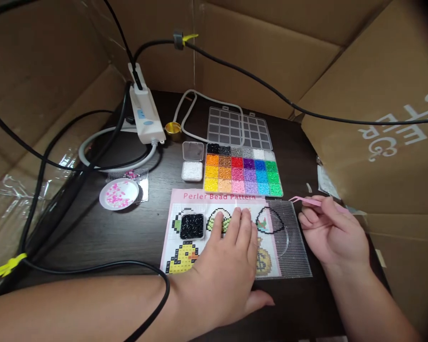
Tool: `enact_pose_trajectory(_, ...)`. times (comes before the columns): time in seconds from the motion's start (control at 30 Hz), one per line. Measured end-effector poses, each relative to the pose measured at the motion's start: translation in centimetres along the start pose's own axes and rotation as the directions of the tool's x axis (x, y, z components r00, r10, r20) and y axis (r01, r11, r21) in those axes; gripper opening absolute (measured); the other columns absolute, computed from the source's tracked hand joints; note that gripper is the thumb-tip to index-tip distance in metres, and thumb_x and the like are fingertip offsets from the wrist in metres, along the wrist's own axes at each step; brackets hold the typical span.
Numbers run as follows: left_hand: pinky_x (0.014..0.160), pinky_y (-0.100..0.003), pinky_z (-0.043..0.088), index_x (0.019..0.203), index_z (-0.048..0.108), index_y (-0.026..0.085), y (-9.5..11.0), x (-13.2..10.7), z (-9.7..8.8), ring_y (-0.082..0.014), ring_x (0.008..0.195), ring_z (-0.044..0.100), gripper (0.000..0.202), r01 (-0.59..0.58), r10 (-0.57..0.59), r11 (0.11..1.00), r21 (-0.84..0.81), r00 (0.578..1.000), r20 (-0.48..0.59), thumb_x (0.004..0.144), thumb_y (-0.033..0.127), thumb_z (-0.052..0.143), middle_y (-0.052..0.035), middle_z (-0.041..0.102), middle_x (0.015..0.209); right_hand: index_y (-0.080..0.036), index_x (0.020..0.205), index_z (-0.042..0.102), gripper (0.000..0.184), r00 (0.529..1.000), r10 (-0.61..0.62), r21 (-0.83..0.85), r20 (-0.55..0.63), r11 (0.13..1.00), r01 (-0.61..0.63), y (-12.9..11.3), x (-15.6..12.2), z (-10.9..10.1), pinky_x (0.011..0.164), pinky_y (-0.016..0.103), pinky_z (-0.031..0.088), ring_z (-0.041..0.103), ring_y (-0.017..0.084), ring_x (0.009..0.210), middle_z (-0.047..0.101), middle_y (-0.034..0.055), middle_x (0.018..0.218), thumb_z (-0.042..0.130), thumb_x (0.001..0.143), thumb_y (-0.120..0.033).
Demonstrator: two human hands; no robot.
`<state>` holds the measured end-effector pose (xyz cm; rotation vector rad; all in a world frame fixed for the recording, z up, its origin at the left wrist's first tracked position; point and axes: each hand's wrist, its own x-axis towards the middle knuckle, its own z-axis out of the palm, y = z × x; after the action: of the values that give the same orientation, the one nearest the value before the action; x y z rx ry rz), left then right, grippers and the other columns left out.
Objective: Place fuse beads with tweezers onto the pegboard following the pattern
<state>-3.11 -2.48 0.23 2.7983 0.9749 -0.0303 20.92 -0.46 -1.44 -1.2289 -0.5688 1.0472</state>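
Note:
My left hand lies flat with fingers stretched over the bead pattern sheet, covering part of its drawings. Beside its fingertips, a small clear box of black beads rests on the sheet. A clear pegboard overlaps the sheet's right side, and a black outline of beads shows there. In my right hand, right of the pegboard, are pink tweezers, held between thumb and fingers. Their bent tip points left above the pegboard's top edge.
Behind the sheet stands an open case of coloured beads. Left of it is a small box of white beads. A white dish with pink beads, a gold cup, a power strip and black cables surround the area, with cardboard walls.

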Motion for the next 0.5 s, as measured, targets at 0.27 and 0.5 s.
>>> enact_pose_trajectory(0.27,0.116,-0.067,0.027,0.151,0.042,0.003,-0.16,-0.06,0.0,-0.0473,0.15,0.026,0.101,0.001,0.0,1.0,0.01,1.0,-0.025,0.088,0.081,0.036,-0.0294,0.034,0.159,-0.017,0.08,0.075,0.026,1.0,0.008,-0.045,0.026,0.999,-0.007,-0.01,-0.35,0.6,0.044,0.021,0.038,0.042,0.005,0.049,0.065,0.0021,0.071,0.085,0.072,-0.039)
enact_pose_trajectory(0.5,0.118,-0.067,0.022,0.152,0.039,0.002,-0.11,-0.18,0.66,-0.0483,0.151,0.022,0.102,-0.003,0.005,1.0,0.026,0.998,-0.069,0.088,0.081,0.035,-0.0302,0.03,0.16,-0.016,0.079,0.076,0.025,0.999,0.03,-0.032,0.028,0.999,-0.029,-0.01,-0.26,0.86,0.043,0.02,0.039,0.042,0.005,0.049,0.065,0.0029,0.073,0.086,0.071,-0.038)
